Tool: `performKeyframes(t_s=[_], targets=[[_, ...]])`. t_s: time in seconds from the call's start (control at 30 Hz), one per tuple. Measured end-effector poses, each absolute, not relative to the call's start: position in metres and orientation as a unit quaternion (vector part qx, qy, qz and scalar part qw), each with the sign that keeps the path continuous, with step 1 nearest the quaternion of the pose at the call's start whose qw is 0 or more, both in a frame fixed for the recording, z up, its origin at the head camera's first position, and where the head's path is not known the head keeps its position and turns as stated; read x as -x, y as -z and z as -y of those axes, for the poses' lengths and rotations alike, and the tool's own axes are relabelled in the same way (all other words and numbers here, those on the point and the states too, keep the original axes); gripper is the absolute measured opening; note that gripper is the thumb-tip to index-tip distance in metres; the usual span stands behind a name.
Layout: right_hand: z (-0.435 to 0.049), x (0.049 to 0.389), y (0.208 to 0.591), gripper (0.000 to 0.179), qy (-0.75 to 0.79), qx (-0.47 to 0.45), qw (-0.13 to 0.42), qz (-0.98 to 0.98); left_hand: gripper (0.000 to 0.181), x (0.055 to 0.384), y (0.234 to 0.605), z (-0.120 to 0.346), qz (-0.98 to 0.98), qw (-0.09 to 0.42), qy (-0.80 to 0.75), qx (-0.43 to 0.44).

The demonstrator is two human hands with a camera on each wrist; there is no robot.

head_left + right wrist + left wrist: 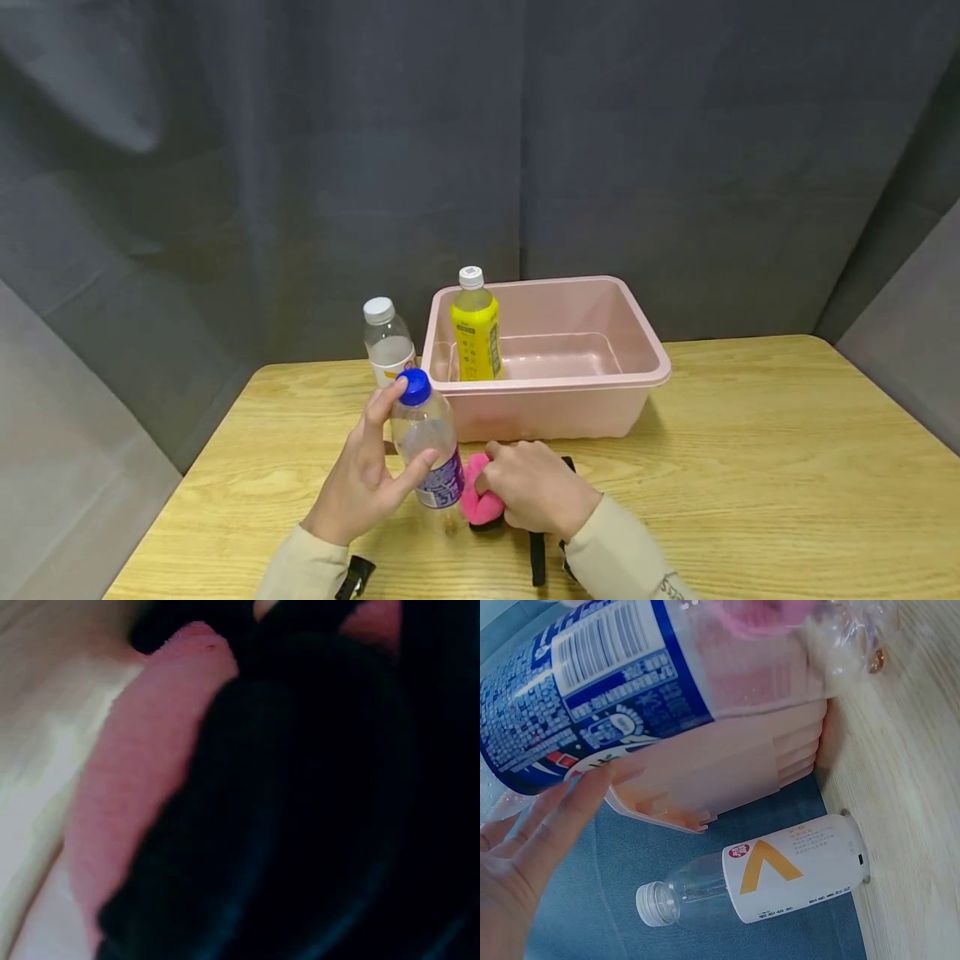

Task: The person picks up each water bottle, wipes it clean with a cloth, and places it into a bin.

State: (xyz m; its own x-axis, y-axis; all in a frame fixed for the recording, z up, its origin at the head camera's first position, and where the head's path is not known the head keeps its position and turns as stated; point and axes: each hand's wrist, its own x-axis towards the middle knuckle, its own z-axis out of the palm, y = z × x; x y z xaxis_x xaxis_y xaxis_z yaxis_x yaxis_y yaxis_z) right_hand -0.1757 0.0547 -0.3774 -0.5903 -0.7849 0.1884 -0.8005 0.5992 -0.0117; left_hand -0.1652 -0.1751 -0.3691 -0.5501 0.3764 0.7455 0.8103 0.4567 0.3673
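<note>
A clear plastic bottle with a blue cap (415,388) and a blue-purple label (592,690) is in my left hand (371,471). That hand's thumb lies on the bottle's side and a fingertip is at the cap. Whether the bottle's base touches the table I cannot tell. Just to its right, my right hand (536,487) grips a soft pink-and-black cloth item (480,492), with curled fingers covering much of it. Close up in the right wrist view, its pink fabric (142,780) and dark parts are blurred, so its kind is unclear.
Behind both hands stands a pink plastic bin (555,408), holding an upright yellow-labelled bottle (476,333) with a white cap. Left of the bin is a white-capped clear bottle (780,870) with a white label. Black straps (537,558) lie by the right hand on the wooden table (772,467).
</note>
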Motion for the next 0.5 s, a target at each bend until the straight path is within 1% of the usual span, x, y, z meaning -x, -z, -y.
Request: performKeyframes(t_s=[0.07,0.2,0.5], targets=[[-0.0554,0.1766,0.3813,0.025,-0.045,-0.442,0.075,0.893,0.065,0.1657,0.3689,0.1744,0.802,0.289,0.368,0.371],[-0.0586,0.1774,0.3825,0.025,-0.048,-0.439,0.086,0.893,0.064,0.1672,0.3686,0.1727,0.806,0.278,0.366,0.372],[-0.057,0.1813,0.3817,0.027,-0.065,-0.455,0.089,0.884,0.066,0.1651,0.3688,0.177,0.819,0.285,0.353,0.351]])
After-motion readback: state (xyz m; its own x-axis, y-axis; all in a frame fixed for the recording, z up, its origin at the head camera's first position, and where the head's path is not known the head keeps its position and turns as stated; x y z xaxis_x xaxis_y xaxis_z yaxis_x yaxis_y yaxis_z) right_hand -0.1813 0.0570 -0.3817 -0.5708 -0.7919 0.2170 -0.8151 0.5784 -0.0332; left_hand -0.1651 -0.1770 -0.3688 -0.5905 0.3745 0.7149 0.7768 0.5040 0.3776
